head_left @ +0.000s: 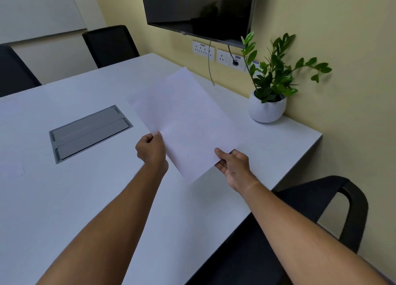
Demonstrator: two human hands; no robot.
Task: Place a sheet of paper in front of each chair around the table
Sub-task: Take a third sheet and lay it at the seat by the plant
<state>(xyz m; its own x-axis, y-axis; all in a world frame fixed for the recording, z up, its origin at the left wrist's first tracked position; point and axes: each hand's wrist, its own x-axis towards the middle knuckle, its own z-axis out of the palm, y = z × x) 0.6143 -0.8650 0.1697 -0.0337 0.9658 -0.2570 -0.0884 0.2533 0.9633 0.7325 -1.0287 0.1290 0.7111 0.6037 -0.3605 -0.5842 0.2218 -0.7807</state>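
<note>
I hold white sheets of paper point(184, 121) above the white table point(85, 199), tilted away toward the wall. My left hand point(151, 150) pinches the left edge near the bottom. My right hand point(233, 166) grips the lower right corner, thumb on top. A second sheet's edges show slightly offset behind the top one. A black chair point(317, 211) stands at the table's near right side. Two more black chairs stand across the table, one at the back point(110, 45) and one at the far left point(15, 70). A faint sheet point(11, 170) lies flat at the left edge.
A grey cable hatch point(90, 132) is set into the table's middle. A potted green plant point(270, 96) stands on the table by the yellow wall. A dark screen point(199, 10) hangs above wall sockets point(218, 54).
</note>
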